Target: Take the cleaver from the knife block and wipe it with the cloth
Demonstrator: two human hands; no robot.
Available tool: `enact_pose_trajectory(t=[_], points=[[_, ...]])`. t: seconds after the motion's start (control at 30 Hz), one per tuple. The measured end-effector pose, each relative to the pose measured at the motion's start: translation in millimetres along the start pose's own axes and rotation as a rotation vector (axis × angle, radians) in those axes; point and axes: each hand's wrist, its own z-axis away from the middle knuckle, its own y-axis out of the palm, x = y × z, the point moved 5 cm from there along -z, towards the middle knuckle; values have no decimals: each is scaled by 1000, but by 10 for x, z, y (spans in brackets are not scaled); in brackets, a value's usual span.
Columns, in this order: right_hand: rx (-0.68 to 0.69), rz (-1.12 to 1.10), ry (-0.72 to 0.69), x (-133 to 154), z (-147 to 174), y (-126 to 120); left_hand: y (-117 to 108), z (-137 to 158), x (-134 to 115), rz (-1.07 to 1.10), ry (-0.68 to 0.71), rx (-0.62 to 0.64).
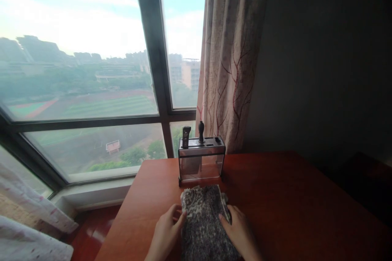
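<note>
Mottled gray cloth (203,228) lies nearest, bottom centre, on the reddish table (275,200), below the clear-sided holder (202,155). The left hand (168,223) meets its left edge, the right hand's (239,224) thumb overlaps its right; whether either grips, I cannot tell. Even pressure would likely prevent bunching.
</note>
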Motion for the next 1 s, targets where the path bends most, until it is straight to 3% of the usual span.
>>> enact_pose_trajectory(t=[0.13,0.27,0.37,0.57,0.67,0.83,1.0], points=[[-25,-156,29,28,85,104,101,-20,38,309,-29,-5],[-6,-424,116,48,141,127,220,-3,97,582,-131,-88],[33,-694,148,138,159,100,302,4,119,741,-208,-101],[193,-1311,248,362,194,-34,477,22,137,1014,-343,-2],[227,-1470,336,369,259,-81,506,10,155,1037,-274,-21],[355,-1486,497,286,399,13,464,-21,190,917,-202,-130],[433,-1506,524,289,396,100,359,-34,158,760,-154,-210]])
